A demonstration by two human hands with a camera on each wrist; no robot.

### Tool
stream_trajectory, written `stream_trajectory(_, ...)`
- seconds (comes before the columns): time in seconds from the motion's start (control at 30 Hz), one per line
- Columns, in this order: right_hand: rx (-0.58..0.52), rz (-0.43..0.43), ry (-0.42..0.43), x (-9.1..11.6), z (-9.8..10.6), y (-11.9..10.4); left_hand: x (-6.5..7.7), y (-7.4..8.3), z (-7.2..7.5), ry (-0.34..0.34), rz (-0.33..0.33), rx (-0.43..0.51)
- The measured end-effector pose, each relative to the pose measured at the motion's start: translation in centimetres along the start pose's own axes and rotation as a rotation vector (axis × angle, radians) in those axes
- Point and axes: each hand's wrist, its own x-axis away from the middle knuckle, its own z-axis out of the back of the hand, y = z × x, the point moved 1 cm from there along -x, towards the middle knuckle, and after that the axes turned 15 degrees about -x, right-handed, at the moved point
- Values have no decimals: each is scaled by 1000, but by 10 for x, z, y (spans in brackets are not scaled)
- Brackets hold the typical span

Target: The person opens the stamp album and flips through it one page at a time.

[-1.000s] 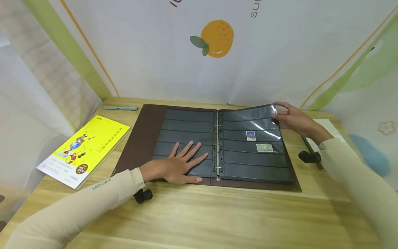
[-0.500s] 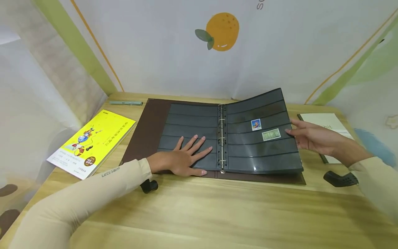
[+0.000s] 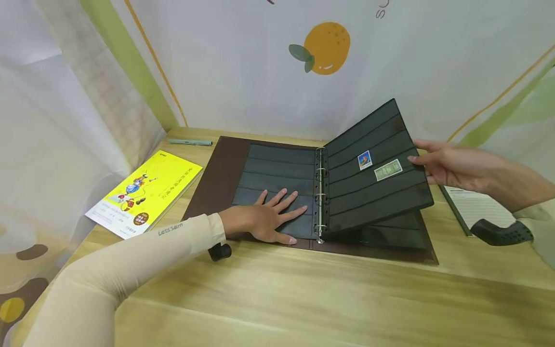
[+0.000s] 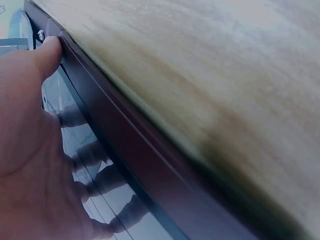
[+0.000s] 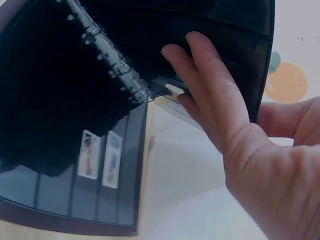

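A brown ring binder album [image 3: 211, 180] lies spread on the wooden table, with black pocket pages on metal rings [image 3: 321, 195]. My left hand [image 3: 265, 222] rests flat on the left page [image 3: 277, 166], fingers spread, thumb by the lower edge. With thumb on the front and fingers behind, my right hand [image 3: 466, 166] pinches the outer edge of the right page [image 3: 366, 200], which stands tilted up from the rings. A small blue stamp [image 3: 364, 160] and a green stamp [image 3: 388, 170] sit in its strips. Underneath, the right wrist view shows two more stamps, one being a pale-bordered stamp [image 5: 90, 154].
Left of the album lies a yellow book [image 3: 149, 190], and behind it a pale green pen [image 3: 191, 142]. A lined notepad [image 3: 481, 207] is at the right, partly behind my right hand. A fruit-printed curtain [image 3: 243, 72] hangs along the table's back edge.
My right hand has shifted from the page's top corner down to its side edge and lifted the page, tilting it steeply. My left hand stays flat on the left page.
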Motion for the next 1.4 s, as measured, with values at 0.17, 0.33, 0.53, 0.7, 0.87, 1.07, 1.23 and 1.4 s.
stream_trajectory(0.17,122,-18,42,-5,-19,-20,5,1,-8,12,7,10)
stream_trajectory(0.33,185,-8,36,-10,-38,-36,7,1,-9,32,10,9)
stream_trajectory(0.53,205,-20,19,-19,-55,-45,4,0,-12,93,-3,21)
stream_trajectory(0.7,255,-21,-18,-22,-64,-50,4,-3,-13,141,-6,53)
stream_trajectory(0.87,214,-11,-28,-26,-74,-52,7,-4,-10,168,38,170)
stream_trajectory(1.07,141,-5,-44,-29,-84,-54,17,10,28,312,60,604)
stream_trajectory(1.23,76,-1,-97,-33,-92,-58,37,29,93,338,65,1329)
stream_trajectory(1.4,27,-1,-120,-34,-102,-61,47,40,135,373,4,1416)
